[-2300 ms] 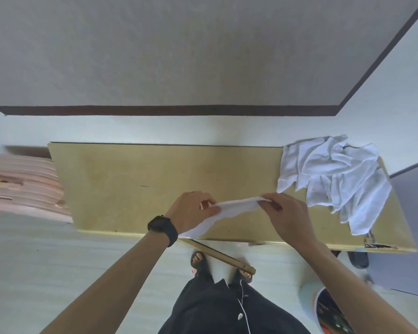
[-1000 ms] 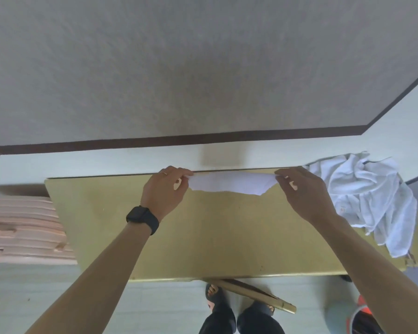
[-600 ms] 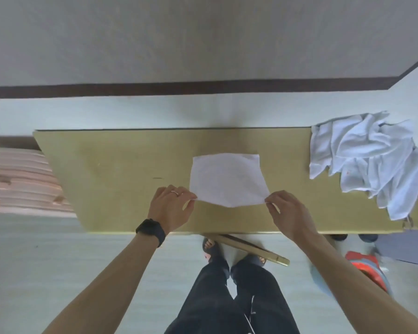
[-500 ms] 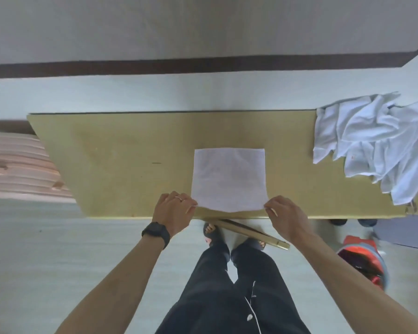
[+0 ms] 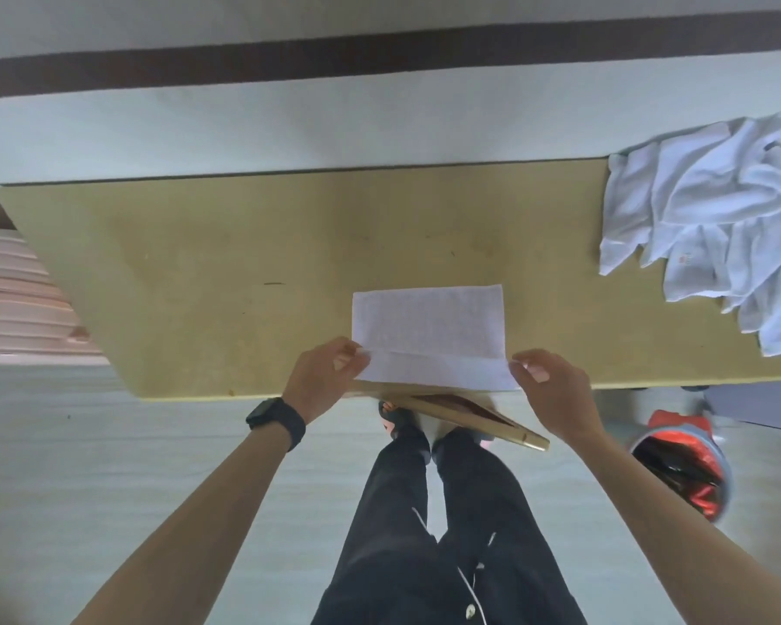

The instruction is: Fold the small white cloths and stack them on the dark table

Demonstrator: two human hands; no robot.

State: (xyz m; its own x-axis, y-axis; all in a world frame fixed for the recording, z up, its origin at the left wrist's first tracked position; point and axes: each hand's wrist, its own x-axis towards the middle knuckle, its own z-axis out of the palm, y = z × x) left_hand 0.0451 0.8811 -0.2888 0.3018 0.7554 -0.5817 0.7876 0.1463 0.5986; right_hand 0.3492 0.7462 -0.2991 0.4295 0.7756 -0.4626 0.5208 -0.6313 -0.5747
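A small white cloth (image 5: 427, 324) lies spread on the olive-yellow table (image 5: 226, 272), close to its near edge. Its near part is lifted and turned back over the flat part. My left hand (image 5: 323, 376) pinches the cloth's near left corner. My right hand (image 5: 548, 385) pinches the near right corner. A heap of unfolded white cloths (image 5: 713, 218) lies at the table's far right end.
A wooden stick (image 5: 474, 421) juts out from under the table's near edge by my feet. A round bin with a red liner (image 5: 681, 466) stands on the floor at the right. Pink stacked boards (image 5: 19, 304) lie left of the table.
I carried the cloth out over the table, laid it flat and pulled it toward the near edge. Both hands now lift its near edge and turn it back over the cloth.
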